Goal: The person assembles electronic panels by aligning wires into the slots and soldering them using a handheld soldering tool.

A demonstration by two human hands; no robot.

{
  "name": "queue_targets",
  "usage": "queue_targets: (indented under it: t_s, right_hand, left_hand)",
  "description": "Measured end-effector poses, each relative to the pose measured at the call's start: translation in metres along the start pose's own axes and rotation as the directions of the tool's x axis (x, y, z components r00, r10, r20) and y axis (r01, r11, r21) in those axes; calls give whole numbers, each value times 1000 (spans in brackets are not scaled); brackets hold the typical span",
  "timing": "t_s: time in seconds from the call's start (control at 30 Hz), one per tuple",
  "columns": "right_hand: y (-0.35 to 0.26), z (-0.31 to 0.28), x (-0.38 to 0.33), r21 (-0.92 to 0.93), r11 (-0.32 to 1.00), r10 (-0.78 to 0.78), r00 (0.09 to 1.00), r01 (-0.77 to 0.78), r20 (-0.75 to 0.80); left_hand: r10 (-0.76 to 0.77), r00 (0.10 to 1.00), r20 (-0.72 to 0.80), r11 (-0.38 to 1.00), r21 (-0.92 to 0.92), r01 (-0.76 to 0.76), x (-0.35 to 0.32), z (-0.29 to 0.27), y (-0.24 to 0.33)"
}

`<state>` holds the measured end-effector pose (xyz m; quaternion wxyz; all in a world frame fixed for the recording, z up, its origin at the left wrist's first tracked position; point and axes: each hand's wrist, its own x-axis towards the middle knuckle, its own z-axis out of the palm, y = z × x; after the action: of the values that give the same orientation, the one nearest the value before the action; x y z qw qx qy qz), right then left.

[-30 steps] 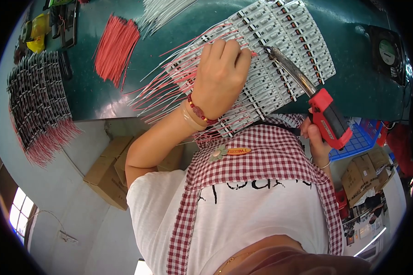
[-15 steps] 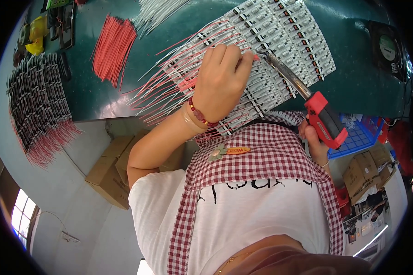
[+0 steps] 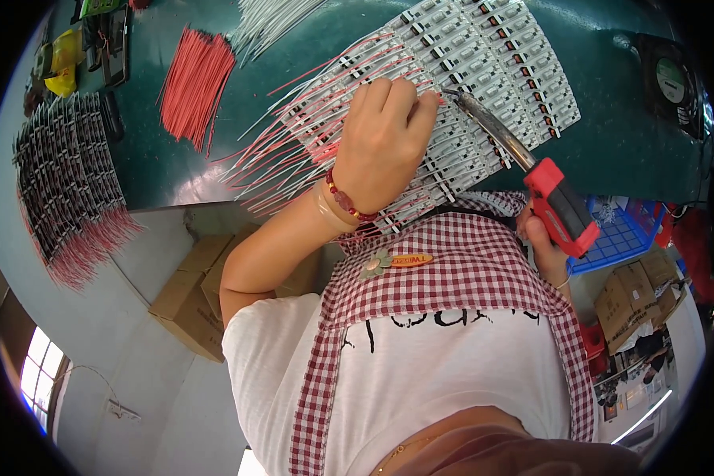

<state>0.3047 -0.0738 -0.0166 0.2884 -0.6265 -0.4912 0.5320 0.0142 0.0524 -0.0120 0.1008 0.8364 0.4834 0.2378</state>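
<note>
Circuit board panel (image 3: 500, 79) lies on green table (image 3: 611, 111), mixed wires (image 3: 321, 148) fanning out leftward. Left hand (image 3: 385, 131) is over panel, fingers bent, pinched together; what fingertips hold, cannot tell. Right hand (image 3: 543, 246) is closed round handle of soldering iron (image 3: 558, 198), slanted seemingly so tip comes beside left fingertips. Red wire bundle (image 3: 196, 87) and white wire bundle (image 3: 274, 25) lie nearby, likely for easy reach. Blue basket (image 3: 623, 247) contains whitish bits; contents of cardboard boxes (image 3: 186, 305) not visible.

Bright window (image 3: 40, 369), glare on tabletop (image 3: 184, 189), black fisheye rim.
</note>
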Motion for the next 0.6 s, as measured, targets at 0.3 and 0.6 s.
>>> queue_targets:
  t_s: [0.3,0.6]
  right_hand:
    - [3,-3,-6,-48,998,-40,999,40,-11]
    - [8,-4,-13,174,985,0,1000,-4,26]
  left_hand:
    - [-15,1000,4,1000,13,15,1,-1,2]
    - [5,999,44,997,83,-8,3,-3,0]
